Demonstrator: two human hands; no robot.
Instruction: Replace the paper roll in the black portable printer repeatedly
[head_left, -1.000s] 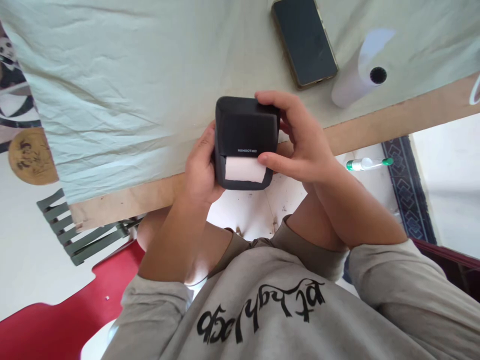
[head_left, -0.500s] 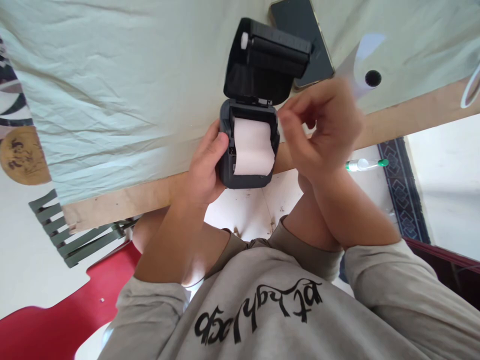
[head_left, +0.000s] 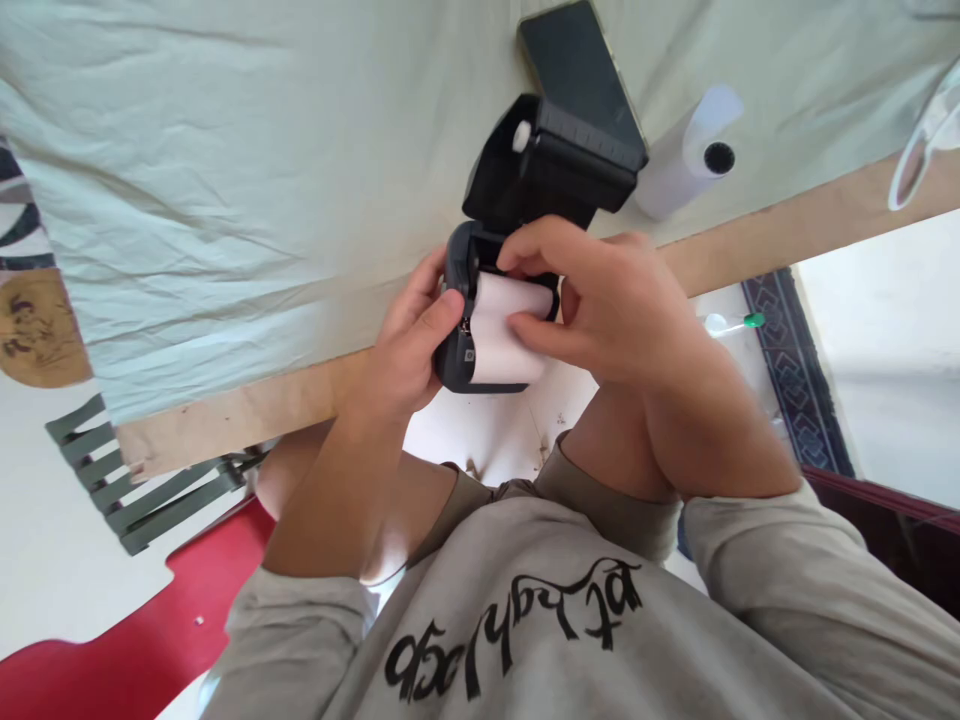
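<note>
Black plastic label printer (head_left: 454, 365) gripped around its side by the left hand (head_left: 409, 345), held over the table edge (head_left: 247, 415) with lid (head_left: 551, 165) hinged open just beyond the fingers. White paper roll (head_left: 499, 335) seated in the open bay, pinched between thumb and fingertips of the right hand (head_left: 607, 310). Beyond the right hand, a dark phone (head_left: 574, 60) partly behind the lid, and a spare paper roll (head_left: 686, 150) lying on the pale green cloth (head_left: 262, 170).
</note>
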